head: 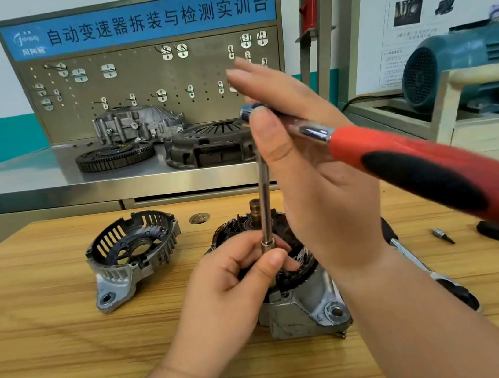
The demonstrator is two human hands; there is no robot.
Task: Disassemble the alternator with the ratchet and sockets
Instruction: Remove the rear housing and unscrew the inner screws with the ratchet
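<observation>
Near the desk's (51,313) middle, left hand (237,273) pinches the extension bar (266,205) on the alternator (303,306), right hand (315,186) thumb-clamps the ratchet (398,161); loose hold, it may tip off.

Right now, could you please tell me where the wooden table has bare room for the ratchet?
Bare wood lies near left, bordered by the cover, the left hand and the table edge. The right is crowded: a second wrench, a small bit.
</observation>
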